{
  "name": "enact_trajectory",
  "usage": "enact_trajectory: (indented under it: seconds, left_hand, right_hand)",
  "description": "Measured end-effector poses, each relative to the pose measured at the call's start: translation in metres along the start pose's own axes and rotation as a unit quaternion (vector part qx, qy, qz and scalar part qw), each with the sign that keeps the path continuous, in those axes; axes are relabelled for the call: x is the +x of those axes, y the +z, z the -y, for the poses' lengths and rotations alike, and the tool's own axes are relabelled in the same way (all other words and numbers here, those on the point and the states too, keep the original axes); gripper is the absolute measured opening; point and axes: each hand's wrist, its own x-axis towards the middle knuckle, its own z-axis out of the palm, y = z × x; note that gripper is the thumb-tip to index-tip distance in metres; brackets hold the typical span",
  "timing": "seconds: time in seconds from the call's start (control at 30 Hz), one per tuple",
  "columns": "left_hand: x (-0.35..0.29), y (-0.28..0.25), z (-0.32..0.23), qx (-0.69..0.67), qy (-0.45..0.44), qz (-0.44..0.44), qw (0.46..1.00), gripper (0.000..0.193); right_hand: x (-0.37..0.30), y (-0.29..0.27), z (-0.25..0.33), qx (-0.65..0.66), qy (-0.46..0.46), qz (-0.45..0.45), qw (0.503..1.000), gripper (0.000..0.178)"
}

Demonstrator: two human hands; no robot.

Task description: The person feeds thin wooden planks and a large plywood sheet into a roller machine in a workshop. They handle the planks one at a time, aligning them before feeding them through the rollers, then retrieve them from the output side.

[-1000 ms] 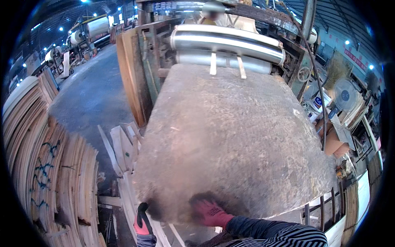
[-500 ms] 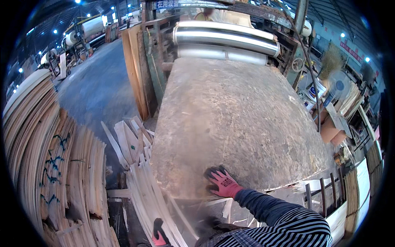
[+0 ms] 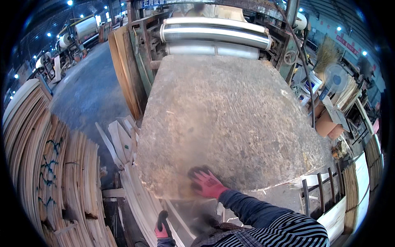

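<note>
Resting the spread right hand [image 3: 207,183] on the desk [image 3: 234,115] beneath, gripping nothing; cannot tell the grip of the left hand [image 3: 163,228], beside wood strips [image 3: 141,201]; showing no finished work.

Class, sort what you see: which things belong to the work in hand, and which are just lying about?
Likely in the work:
large, flat, mottled brown board under the spread right hand in its pink-and-black glove
long, shiny, cylindrical metal roller beyond the board

Likely just lying about:
brown cardboard box
round pale fan with blue centre
</note>
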Motion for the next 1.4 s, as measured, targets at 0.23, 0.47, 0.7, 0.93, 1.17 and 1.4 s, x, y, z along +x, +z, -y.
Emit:
enact_trajectory:
  seconds: [0.23, 0.47, 0.7, 0.93, 1.17, 1.4]
  left_hand:
    - [-0.035, -0.014, 0.027, -0.022, 0.029, -0.011, 0.999, 0.031]
    - [-0.061, -0.03, -0.169, -0.022, 0.086, -0.001, 0.996, 0.037]
    - [-0.139, -0.04, -0.419, -0.011, 0.624, 0.041, 0.781, 0.049]
    - [-0.155, -0.016, -0.439, 0.025, 0.695, 0.049, 0.717, 0.046]
    - [-0.156, -0.011, -0.441, 0.073, 0.7, 0.049, 0.708, 0.042]
    - [-0.154, -0.038, -0.425, 0.158, 0.665, 0.007, 0.73, 0.039]
  right_hand:
    - [-0.003, -0.005, 0.005, 0.015, 0.014, 0.013, 1.0, 0.05]
    - [-0.003, 0.007, 0.005, 0.048, 0.012, -0.009, 0.999, 0.055]
    - [-0.064, -0.014, -0.038, 0.044, 0.083, -0.046, 0.995, 0.061]
    - [-0.157, -0.059, -0.11, -0.058, 0.318, -0.066, 0.944, 0.06]
    - [-0.179, -0.054, -0.12, -0.065, 0.375, -0.069, 0.922, 0.061]
    - [-0.178, -0.059, -0.126, -0.048, 0.384, -0.062, 0.92, 0.062]
